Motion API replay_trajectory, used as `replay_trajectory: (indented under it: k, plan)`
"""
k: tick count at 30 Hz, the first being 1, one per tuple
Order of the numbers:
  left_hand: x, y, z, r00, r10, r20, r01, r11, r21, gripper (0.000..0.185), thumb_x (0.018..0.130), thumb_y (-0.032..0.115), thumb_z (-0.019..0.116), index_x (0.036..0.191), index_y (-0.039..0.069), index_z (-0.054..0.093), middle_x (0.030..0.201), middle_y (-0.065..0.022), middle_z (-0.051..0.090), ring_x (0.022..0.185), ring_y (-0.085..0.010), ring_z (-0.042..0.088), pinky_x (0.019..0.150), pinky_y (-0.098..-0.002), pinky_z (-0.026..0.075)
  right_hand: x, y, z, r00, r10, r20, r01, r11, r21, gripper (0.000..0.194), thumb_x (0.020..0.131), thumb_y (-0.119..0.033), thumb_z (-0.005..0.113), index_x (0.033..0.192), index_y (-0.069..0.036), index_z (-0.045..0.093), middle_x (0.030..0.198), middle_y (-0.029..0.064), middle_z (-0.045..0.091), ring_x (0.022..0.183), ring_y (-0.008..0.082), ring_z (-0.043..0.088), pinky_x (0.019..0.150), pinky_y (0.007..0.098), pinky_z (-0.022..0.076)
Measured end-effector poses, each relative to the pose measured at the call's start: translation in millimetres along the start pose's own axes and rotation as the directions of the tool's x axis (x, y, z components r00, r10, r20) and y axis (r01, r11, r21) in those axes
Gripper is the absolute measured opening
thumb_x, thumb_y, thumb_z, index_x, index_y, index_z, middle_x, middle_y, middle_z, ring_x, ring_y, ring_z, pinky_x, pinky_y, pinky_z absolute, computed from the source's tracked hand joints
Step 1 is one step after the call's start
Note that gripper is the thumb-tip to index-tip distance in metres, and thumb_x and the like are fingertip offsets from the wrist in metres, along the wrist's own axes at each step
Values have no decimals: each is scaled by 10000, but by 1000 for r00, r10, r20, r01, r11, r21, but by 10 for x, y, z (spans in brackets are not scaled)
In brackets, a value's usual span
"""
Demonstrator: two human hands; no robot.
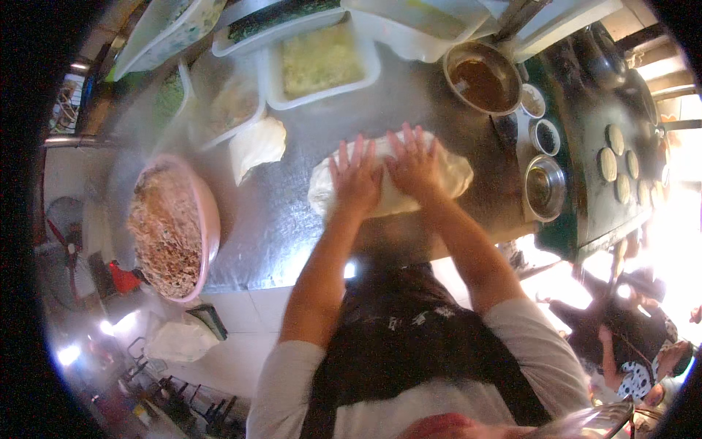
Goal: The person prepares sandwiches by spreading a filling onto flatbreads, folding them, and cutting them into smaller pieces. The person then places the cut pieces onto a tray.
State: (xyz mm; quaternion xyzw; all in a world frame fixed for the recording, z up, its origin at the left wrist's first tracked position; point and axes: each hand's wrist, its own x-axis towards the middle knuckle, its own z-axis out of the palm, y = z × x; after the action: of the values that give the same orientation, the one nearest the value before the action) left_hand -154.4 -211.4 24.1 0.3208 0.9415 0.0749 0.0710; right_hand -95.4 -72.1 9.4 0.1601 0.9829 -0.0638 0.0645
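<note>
A long slab of pale dough (pixel 395 200) lies on the metal worktop (pixel 263 219) before me. My left hand (pixel 356 178) presses flat on its left half, fingers apart. On the right half rests my right hand (pixel 414 164), palm down, its fingers also spread. Neither hand grips anything. A smaller piece of pale dough (pixel 258 144) lies to the left, apart from my hands. At the far left stands a pink basin (pixel 211 230) filled with a minced filling (pixel 167 236).
White plastic trays (pixel 329 97) of fillings line the back. At the right are a metal bowl of brown sauce (pixel 482 82), small bowls (pixel 545 137) and a steel bowl (pixel 544 188). Beyond, round flat cakes (pixel 607 164) lie on a griddle (pixel 595 214). A person (pixel 630 351) is at lower right.
</note>
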Motion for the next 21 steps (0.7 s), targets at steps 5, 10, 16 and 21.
replay_trajectory:
  k: [5, 10, 16, 21]
  plan:
    - [-376, -690, 62, 981, -194, 26, 195, 979, -58, 832, 862, 582, 548, 1519, 195, 215, 1596, -67, 130, 1469, -335, 60, 1160, -544, 93, -124, 871, 1, 996, 86, 3, -85, 989, -118, 665, 969, -561, 326, 1531, -258, 141, 1608, 32, 41, 1475, 276, 60, 1153, 582, 75]
    - [-212, -1273, 14, 944, -225, 240, 227, 974, 20, 844, 866, 693, 416, 1524, 211, 198, 1592, -82, 151, 1461, -339, 121, 1161, -537, 63, 26, 1208, -178, 936, 329, 121, -320, 943, -88, 663, 968, -565, 322, 1531, -263, 144, 1608, 43, 14, 1474, 287, 42, 1146, 590, 83]
    - [-541, -49, 794, 973, 76, -216, -111, 981, -159, 608, 916, 492, 486, 1421, 162, 419, 1553, -99, 243, 1416, -391, 206, 1122, -588, 165, -437, -223, 553, 973, 21, -230, -52, 991, -127, 599, 973, -516, 356, 1514, -305, 210, 1602, 76, 73, 1463, 334, 69, 1120, 637, 59]
    - [-877, -477, 169, 958, -196, -208, 159, 970, -183, 845, 823, 574, 607, 1458, 80, 349, 1575, -187, 128, 1450, -416, 48, 1117, -612, 154, -580, 676, 360, 967, 175, -182, -193, 977, -86, 768, 859, -652, 482, 1502, -304, 246, 1588, 110, 131, 1444, 367, 129, 1094, 652, 126]
